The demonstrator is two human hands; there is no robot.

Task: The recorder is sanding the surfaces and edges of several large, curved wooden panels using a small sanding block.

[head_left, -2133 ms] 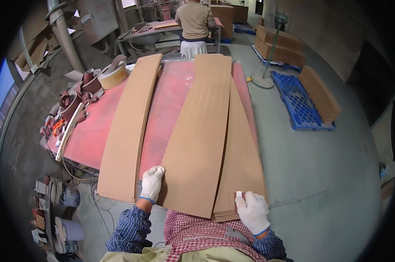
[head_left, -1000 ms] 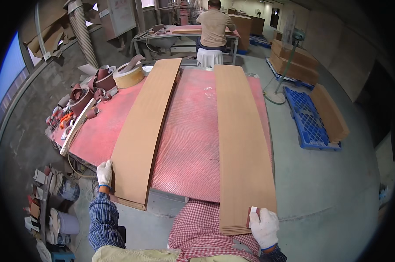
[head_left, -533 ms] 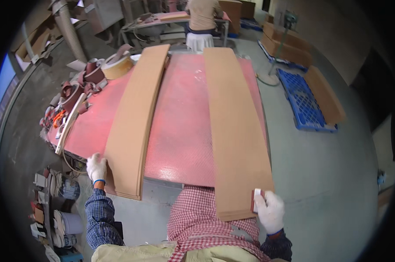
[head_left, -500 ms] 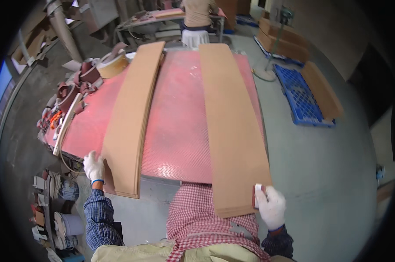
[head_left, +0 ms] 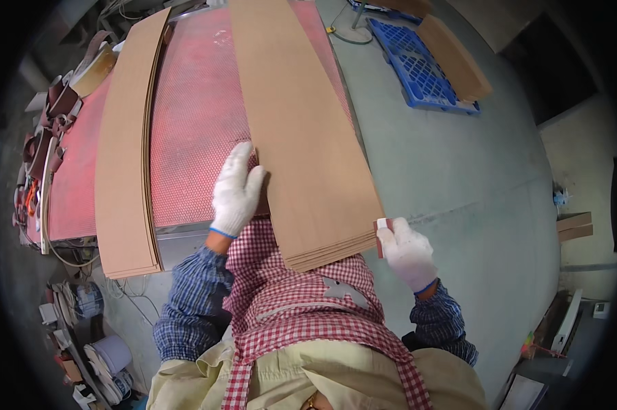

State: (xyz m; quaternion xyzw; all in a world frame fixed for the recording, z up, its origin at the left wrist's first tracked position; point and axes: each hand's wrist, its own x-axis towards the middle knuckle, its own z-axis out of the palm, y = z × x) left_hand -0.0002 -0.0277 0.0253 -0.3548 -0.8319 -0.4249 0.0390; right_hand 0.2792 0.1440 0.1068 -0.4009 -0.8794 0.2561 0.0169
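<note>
A stack of long, thin brown boards [head_left: 308,137] lies lengthwise on the red mesh-covered table [head_left: 192,130], its near end overhanging the edge close to my checked apron. By the stack's left side is my left hand [head_left: 234,191] in a white knit glove, fingers stretched and thumb apart, holding nothing. Whether it touches the boards I cannot tell. My right hand [head_left: 411,254], also gloved, grips a small sanding block [head_left: 381,239] with a reddish-brown face and a white part. The block is at the stack's near right edge. A second board stack [head_left: 127,150] lies to the left.
Rolls of abrasive belt [head_left: 62,102] and a yellowish roll [head_left: 93,72] crowd the table's far left side. A blue plastic pallet [head_left: 417,65] with a brown board lies on the floor at the far right. A shelf with tubs [head_left: 110,352] stands at the lower left.
My left hand has moved right, from beside the left stack to the right stack's left edge. The view has shifted down and right; my right hand still holds the sanding block by the right edge.
</note>
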